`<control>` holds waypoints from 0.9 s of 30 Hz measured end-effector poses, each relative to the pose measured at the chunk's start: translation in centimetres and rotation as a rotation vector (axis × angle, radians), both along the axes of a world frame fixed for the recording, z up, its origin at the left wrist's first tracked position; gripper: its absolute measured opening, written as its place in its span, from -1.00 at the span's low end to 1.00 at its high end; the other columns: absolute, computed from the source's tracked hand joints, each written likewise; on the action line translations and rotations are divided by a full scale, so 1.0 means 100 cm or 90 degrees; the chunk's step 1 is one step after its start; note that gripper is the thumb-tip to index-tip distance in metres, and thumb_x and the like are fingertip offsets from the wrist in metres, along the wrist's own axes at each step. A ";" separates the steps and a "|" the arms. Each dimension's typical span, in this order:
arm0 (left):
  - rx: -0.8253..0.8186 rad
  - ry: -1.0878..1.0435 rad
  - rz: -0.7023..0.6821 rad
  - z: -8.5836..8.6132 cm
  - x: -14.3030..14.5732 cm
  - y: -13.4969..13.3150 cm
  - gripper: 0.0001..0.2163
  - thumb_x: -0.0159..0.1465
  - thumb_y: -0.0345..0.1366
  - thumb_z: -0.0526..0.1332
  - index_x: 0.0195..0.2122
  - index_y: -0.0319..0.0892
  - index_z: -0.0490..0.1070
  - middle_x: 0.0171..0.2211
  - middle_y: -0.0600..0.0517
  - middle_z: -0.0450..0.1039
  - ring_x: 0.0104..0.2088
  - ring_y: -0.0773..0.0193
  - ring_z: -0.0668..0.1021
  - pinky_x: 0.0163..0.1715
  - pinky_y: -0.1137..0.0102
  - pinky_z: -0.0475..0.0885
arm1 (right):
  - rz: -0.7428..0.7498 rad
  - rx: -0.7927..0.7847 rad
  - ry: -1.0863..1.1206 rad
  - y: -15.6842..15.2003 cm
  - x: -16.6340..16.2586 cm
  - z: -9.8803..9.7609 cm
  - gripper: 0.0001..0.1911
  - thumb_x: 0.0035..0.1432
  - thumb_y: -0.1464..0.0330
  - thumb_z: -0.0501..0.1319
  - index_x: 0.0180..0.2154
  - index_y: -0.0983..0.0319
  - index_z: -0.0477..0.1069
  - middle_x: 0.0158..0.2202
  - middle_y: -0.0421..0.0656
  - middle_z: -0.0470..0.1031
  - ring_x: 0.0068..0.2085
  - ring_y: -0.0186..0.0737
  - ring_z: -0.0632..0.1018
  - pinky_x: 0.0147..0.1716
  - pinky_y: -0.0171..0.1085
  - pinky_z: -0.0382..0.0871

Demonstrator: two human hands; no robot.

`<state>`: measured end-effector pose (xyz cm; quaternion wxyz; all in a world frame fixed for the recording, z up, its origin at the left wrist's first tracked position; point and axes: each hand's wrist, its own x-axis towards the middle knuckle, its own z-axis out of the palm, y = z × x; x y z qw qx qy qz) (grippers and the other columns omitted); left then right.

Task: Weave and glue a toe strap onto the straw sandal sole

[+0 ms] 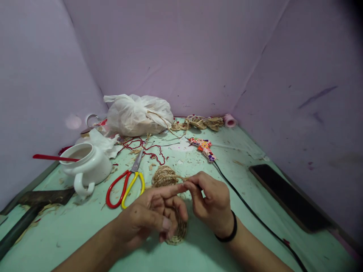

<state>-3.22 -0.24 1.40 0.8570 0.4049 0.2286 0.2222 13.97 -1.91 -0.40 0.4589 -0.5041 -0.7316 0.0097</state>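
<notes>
Two coiled jute pieces sit at the middle of the work: a round coiled jute disc (163,176) lying flat just beyond the fingertips, and a second jute coil (178,231) held on edge under the left hand (147,219). Both are tan, rough and wound in tight rings, and a single jute strand (181,177) runs from the flat disc toward the right hand (211,202). The left hand is curled around the upright coil, forefinger stretched out toward the right hand. The right hand is closed narrow, thumb and fingers pinching the strand; a black band circles its wrist.

One pair of scissors (126,182) with red and yellow handles lies just left of the left hand, blades pointing away. One white jug (86,166) with a red stick (53,158) across its mouth stands farther left, and one dark hammer-like tool (31,211) lies beyond it near the table's left edge. One white plastic bag (138,114) and a tangle of red thread (144,146) lie well ahead of the hands. One patterned glue gun (204,147) lies ahead of the right hand, its black cable (255,217) trailing past the right wrist. One dark phone (286,196) lies well to the right, along the table edge.

Bare green table (215,253) is open below the wrists and between the cable and the phone; lilac walls close in on three sides.
</notes>
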 end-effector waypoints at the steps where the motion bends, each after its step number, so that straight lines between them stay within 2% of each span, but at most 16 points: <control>1: -0.004 -0.008 -0.003 -0.001 0.001 -0.001 -0.44 -0.13 -0.47 0.21 -0.02 -0.13 0.35 -0.35 -0.01 0.41 -0.61 0.46 0.39 -0.67 0.55 0.20 | -0.015 0.000 -0.053 0.000 0.002 0.000 -0.80 0.14 0.43 0.04 -0.50 0.23 0.33 -0.59 -0.17 0.40 -0.56 -0.34 0.40 -0.57 -0.36 0.18; 4: -0.002 -0.017 -0.009 -0.003 0.005 -0.005 -0.44 -0.13 -0.45 0.23 -0.02 -0.16 0.36 -0.31 -0.06 0.44 -0.60 0.46 0.40 -0.68 0.56 0.19 | -0.061 -0.005 -0.178 0.001 0.004 0.001 -0.74 0.16 0.41 -0.02 -0.55 0.22 0.28 -0.61 -0.18 0.35 -0.59 -0.35 0.33 -0.59 -0.34 0.09; 6: 0.008 -0.005 -0.012 -0.001 0.006 -0.005 -0.44 -0.13 -0.41 0.25 -0.01 -0.17 0.35 -0.31 -0.08 0.44 -0.62 0.45 0.39 -0.69 0.55 0.19 | -0.059 0.002 -0.185 0.002 0.004 0.002 -0.72 0.15 0.41 -0.04 -0.58 0.21 0.24 -0.64 -0.20 0.29 -0.60 -0.35 0.28 -0.60 -0.32 0.03; 7: 0.020 0.007 0.014 0.000 0.006 -0.005 -0.46 -0.12 -0.39 0.26 -0.02 -0.17 0.36 -0.33 -0.07 0.44 -0.63 0.46 0.38 -0.70 0.55 0.19 | -0.048 -0.006 -0.158 0.003 0.004 0.002 -0.71 0.15 0.41 -0.06 -0.59 0.21 0.21 -0.65 -0.22 0.26 -0.61 -0.35 0.25 -0.60 -0.32 0.02; 9: 0.077 0.040 0.133 0.003 0.004 -0.002 -0.54 -0.07 -0.36 0.27 -0.06 -0.16 0.39 -0.40 -0.01 0.43 -0.65 0.48 0.34 -0.68 0.55 0.21 | -0.025 -0.057 -0.037 0.004 0.002 0.002 -0.68 0.18 0.40 -0.09 -0.62 0.20 0.13 -0.67 -0.25 0.17 -0.62 -0.36 0.21 -0.59 -0.32 0.01; 11: 0.186 0.101 0.296 0.006 0.000 0.000 -0.66 0.00 -0.33 0.26 -0.15 -0.14 0.42 -0.45 0.04 0.41 -0.63 0.47 0.34 -0.65 0.54 0.26 | 0.010 -0.154 0.151 0.004 -0.001 0.002 -0.64 0.21 0.33 -0.12 -0.63 0.19 0.06 -0.67 -0.28 0.09 -0.62 -0.38 0.17 -0.60 -0.34 0.01; 13: 0.349 0.196 0.412 0.007 -0.005 -0.002 -0.80 0.04 -0.34 0.25 -0.27 -0.12 0.46 -0.46 0.04 0.43 -0.56 0.41 0.40 -0.58 0.51 0.32 | 0.068 -0.269 0.337 0.001 -0.009 0.002 -0.59 0.21 0.20 -0.12 -0.65 0.18 0.00 -0.68 -0.30 0.02 -0.63 -0.40 0.12 -0.64 -0.36 -0.01; 14: 0.449 0.239 0.437 0.007 -0.006 -0.005 -0.85 0.05 -0.37 0.25 -0.32 -0.11 0.47 -0.45 0.04 0.44 -0.51 0.36 0.43 -0.53 0.48 0.36 | 0.102 -0.327 0.409 -0.001 -0.014 0.001 -0.56 0.19 0.13 -0.09 -0.66 0.18 -0.02 -0.69 -0.32 -0.01 -0.64 -0.41 0.08 -0.65 -0.36 -0.04; 17: 0.772 0.312 0.411 0.004 -0.007 -0.015 -0.86 0.04 -0.37 0.27 -0.35 -0.06 0.48 -0.44 0.00 0.49 -0.42 0.22 0.49 -0.43 0.38 0.41 | 0.240 -0.509 0.542 -0.011 -0.032 -0.003 -0.50 0.11 0.03 0.00 -0.68 0.20 0.00 -0.69 -0.34 -0.06 -0.63 -0.44 0.01 -0.66 -0.37 -0.12; 20: 1.033 0.348 0.346 -0.001 -0.005 -0.023 -0.78 0.03 -0.31 0.28 -0.25 -0.05 0.48 -0.47 -0.04 0.51 -0.44 0.16 0.51 -0.49 0.36 0.39 | 0.354 -0.615 0.673 -0.019 -0.046 -0.007 -0.53 0.09 0.02 0.05 -0.62 0.23 0.10 -0.64 -0.32 0.04 -0.59 -0.45 0.06 -0.63 -0.40 -0.07; 23: 1.159 0.387 0.327 -0.001 -0.004 -0.023 -0.86 0.07 -0.30 0.24 -0.31 -0.07 0.47 -0.51 -0.04 0.52 -0.52 0.21 0.50 -0.56 0.40 0.38 | 0.387 -0.655 0.808 -0.024 -0.053 -0.008 -0.60 0.02 0.07 0.17 -0.55 0.25 0.18 -0.57 -0.29 0.12 -0.53 -0.44 0.12 -0.56 -0.44 0.01; 25: 1.191 0.408 0.342 0.003 -0.005 -0.024 -0.93 0.09 -0.35 0.21 -0.39 -0.08 0.46 -0.55 -0.01 0.52 -0.57 0.27 0.49 -0.58 0.44 0.37 | 0.419 -0.676 0.887 -0.026 -0.054 -0.008 -0.61 -0.02 0.10 0.23 -0.55 0.26 0.19 -0.57 -0.30 0.11 -0.53 -0.45 0.11 -0.54 -0.45 0.02; 27: 1.198 0.419 0.371 0.011 -0.006 -0.026 -0.90 0.10 -0.43 0.18 -0.46 -0.09 0.44 -0.59 0.03 0.51 -0.60 0.32 0.49 -0.59 0.49 0.38 | 0.462 -0.687 0.940 -0.029 -0.053 -0.006 -0.60 -0.03 0.12 0.25 -0.59 0.26 0.17 -0.60 -0.31 0.09 -0.54 -0.46 0.09 -0.53 -0.46 0.02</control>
